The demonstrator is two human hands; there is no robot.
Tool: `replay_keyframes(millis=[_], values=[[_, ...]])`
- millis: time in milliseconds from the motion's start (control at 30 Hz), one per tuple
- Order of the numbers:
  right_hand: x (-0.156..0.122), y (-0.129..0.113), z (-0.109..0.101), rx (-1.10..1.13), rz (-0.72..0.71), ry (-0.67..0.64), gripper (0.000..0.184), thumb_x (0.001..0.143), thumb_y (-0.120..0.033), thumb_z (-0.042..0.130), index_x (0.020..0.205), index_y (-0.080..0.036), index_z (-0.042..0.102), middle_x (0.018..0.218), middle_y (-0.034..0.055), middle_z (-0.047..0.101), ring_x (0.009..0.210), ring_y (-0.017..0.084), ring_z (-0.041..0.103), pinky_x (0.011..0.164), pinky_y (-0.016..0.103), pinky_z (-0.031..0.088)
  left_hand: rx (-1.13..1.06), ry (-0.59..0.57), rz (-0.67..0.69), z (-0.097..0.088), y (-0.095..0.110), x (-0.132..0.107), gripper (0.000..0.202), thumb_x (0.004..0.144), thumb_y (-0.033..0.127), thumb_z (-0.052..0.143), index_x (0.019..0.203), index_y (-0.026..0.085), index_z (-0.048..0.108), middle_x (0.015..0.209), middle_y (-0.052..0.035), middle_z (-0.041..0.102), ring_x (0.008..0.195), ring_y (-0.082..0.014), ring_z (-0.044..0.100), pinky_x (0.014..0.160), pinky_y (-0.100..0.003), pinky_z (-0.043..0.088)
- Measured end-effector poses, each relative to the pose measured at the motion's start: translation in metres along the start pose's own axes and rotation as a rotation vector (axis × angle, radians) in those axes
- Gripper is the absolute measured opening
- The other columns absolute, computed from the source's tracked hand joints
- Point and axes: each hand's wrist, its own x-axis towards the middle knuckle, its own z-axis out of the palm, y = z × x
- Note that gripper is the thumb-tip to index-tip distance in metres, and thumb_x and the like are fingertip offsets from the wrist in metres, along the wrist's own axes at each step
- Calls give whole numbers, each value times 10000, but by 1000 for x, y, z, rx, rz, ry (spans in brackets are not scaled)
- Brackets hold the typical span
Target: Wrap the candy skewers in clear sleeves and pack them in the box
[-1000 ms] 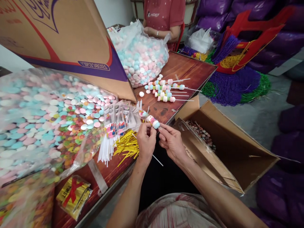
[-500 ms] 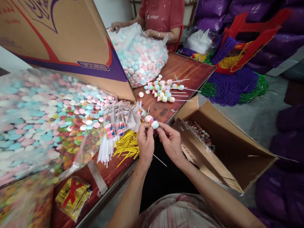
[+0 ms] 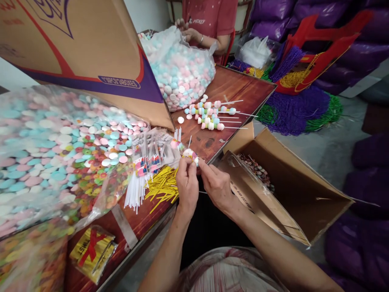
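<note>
Head camera, and from where I stand the left hand (image 3: pixel 187 184) is closed, thumb against curled fingers, on a short skewer of pastel pink, white and blue sweets in clear film (image 3: pixel 189 153); the right hand (image 3: pixel 217 184) has thumb and forefinger pinched at the skewer's near end, though I cannot tell whether film or a tie lies between them; a thin white stick (image 3: pixel 203 192) shows between the hands, seemingly the skewer's own. The skewer is held over the table's edge; if the left grip loosened, it could drop into the person's lap, and too hard a pinch could tear the film or squash the end sweet.

Just left lie a loose heap of shiny gold strips (image 3: pixel 164 182), a fan of slim white sticks (image 3: pixel 135 192) and clear printed plastic packets (image 3: pixel 148 156); a forearm brushing these could sweep strips off the edge. Beyond, unwrapped pastel skewers (image 3: pixel 209 115) lie on the reddish-brown wood-patterned table (image 3: pixel 235 85), sticks pointing right, some reaching past its rim; a knock there might send one down into the open brown cardboard carton (image 3: pixel 291 174).

Farther left sprawls a big clear bag of pastel discs (image 3: pixel 39 162); across the table sits a person in a red short-sleeved shirt (image 3: pixel 209 14), hands together.
</note>
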Motion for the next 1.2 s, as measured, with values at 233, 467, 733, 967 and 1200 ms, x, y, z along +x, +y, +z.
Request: replay_keyframes(millis=[233, 467, 733, 967, 1200], values=[[14, -15, -23, 153, 62, -166, 405, 993, -194, 404, 1344, -207, 605, 968, 105, 708, 907, 208, 670, 832, 306, 520, -311, -73, -155, 0, -3, 4, 151, 884, 310, 581, 803, 220, 490, 786, 15, 503, 696, -116, 517, 641, -236, 463], [27, -5, -44, 418, 226, -107, 245, 970, -309, 526, 1008, -210, 747, 860, 34, 710, 795, 174, 645, 748, 286, 499, -663, -90, -340, -3, 2, 13, 148, 831, 244, 612, 819, 208, 469, 829, 9, 609, 708, -101, 609, 689, -252, 512], [35, 7, -25, 126, -25, 59, 158, 936, -205, 563, 910, -212, 719, 875, 55, 693, 824, 177, 629, 765, 296, 481, -629, -255, -335, -4, 4, 10, 153, 837, 270, 629, 829, 210, 489, 844, 10, 611, 685, -103, 613, 662, -270, 542], [36, 12, -19, -103, -181, 34, 221, 973, -179, 451, 809, -194, 598, 788, 58, 600, 749, 174, 544, 714, 292, 429, -568, -247, -360, -5, 7, 9, 199, 819, 317, 638, 810, 214, 468, 798, 25, 555, 663, -87, 561, 644, -241, 538], [39, 4, -23, 139, -247, -38, 159, 912, -134, 455, 780, -209, 499, 750, 13, 515, 691, 147, 491, 658, 273, 404, -227, -121, -238, -4, -4, 8, 183, 836, 288, 609, 757, 202, 468, 704, 43, 505, 590, -74, 520, 524, -174, 457]])
